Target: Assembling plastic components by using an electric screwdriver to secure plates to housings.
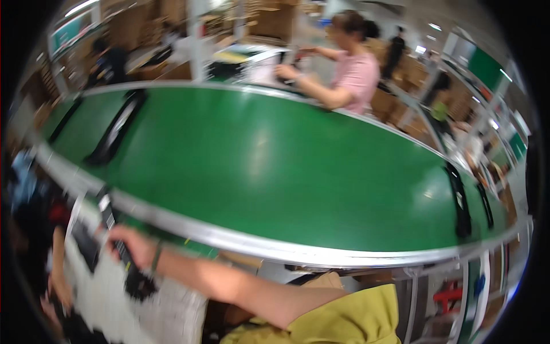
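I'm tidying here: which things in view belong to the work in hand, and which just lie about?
Likely job:
- right hand
- black strip it grips
- green conveyor belt
- black items on it

Apparently lying about:
- red object, lower right
- blue object, lower right

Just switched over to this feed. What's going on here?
The person's right hand grips a long black item by the near edge of a green conveyor belt; the left hand is out of view. More slim black pieces lie on the belt, two toward the left and two toward the right. Across it, a co-worker in pink works with both hands, too blurred to tell on what.
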Tool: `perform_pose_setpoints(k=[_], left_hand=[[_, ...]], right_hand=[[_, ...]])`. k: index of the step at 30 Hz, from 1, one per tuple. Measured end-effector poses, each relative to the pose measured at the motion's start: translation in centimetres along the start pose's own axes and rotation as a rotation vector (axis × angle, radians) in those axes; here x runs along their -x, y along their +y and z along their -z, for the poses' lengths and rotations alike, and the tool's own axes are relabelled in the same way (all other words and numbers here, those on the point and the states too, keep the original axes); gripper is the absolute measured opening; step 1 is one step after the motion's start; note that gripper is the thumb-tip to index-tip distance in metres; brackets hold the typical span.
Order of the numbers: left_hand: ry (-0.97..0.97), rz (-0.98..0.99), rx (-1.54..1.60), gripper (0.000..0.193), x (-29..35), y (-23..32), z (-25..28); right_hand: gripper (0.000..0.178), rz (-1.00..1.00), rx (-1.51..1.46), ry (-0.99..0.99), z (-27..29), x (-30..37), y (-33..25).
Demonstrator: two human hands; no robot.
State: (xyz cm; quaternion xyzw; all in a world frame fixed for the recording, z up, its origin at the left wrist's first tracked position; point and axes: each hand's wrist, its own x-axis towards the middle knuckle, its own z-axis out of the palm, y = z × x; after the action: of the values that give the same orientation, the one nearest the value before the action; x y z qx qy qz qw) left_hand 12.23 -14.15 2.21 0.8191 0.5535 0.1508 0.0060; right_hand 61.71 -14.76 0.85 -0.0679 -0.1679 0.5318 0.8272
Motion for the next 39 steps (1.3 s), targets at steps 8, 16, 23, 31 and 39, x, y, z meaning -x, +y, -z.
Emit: perform_pose_setpoints(k=[8, 16, 23, 31, 39], left_hand=[[-0.139, -0.271, 0.2, 0.014, -3.7, 5.0, 4.2], [-0.075, -0.688, 0.472, 0.016, -11.0, 12.9, 4.3], [-0.135, -0.509, 0.301, 0.027, -19.2, 14.0, -2.6], [-0.051, -0.178, 0.162, 0.083, -25.2, 14.1, -9.8], [0.011, -0.164, 0.314, 0.072, -21.8, 15.3, -5.4]], right_hand=[[0.034, 0.119, -0.011, -0.001, -0.7, 2.4, -4.9], [0.033, 0.053, -0.106, -0.048, -0.7, 2.4, -3.0], [0.035, 0.066, -0.091, -0.061, -0.9, 2.5, -3.7], [0.037, 0.009, -0.16, -0.042, -1.1, 2.3, -3.3], [0.047, 0.034, 0.056, -0.351, -3.3, 2.8, -1.3]])
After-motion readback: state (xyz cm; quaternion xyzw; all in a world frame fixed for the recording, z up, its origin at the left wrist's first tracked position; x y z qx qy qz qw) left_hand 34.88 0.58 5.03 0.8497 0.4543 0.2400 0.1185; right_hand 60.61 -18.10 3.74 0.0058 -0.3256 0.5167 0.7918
